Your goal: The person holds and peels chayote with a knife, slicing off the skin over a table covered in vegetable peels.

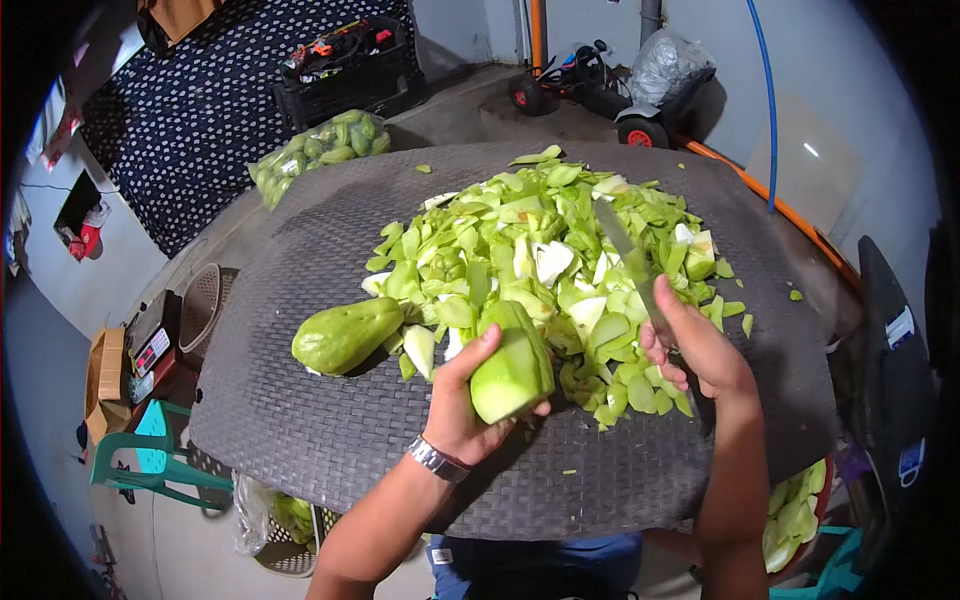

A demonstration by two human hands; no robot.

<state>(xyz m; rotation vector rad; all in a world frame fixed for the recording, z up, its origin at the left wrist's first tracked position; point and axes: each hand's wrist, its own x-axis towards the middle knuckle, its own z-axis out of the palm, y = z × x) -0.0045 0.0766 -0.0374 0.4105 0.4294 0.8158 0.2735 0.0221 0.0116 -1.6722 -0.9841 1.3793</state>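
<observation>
My left hand [462, 395] is wrapped round a partly peeled chayote [512, 362], holding it above the near side of the table. In my right hand [700, 345] is a knife [625, 245], its blade pointing up and away to the left over the heap. A whole unpeeled chayote [347, 336] lies on the table to the left of my left hand. Beyond both hands spreads a large heap of green peelings [560, 225] mixed with pale cut pieces. The knife's handle is mostly hidden in my fingers.
The dark woven-pattern table [290, 250] fills the middle. A clear bag of chayotes [325, 150] stands behind its far left edge. Teal chairs [155, 450] and a basket [290, 550] are at the left; a container of pale green pieces [797, 515] sits low at the right.
</observation>
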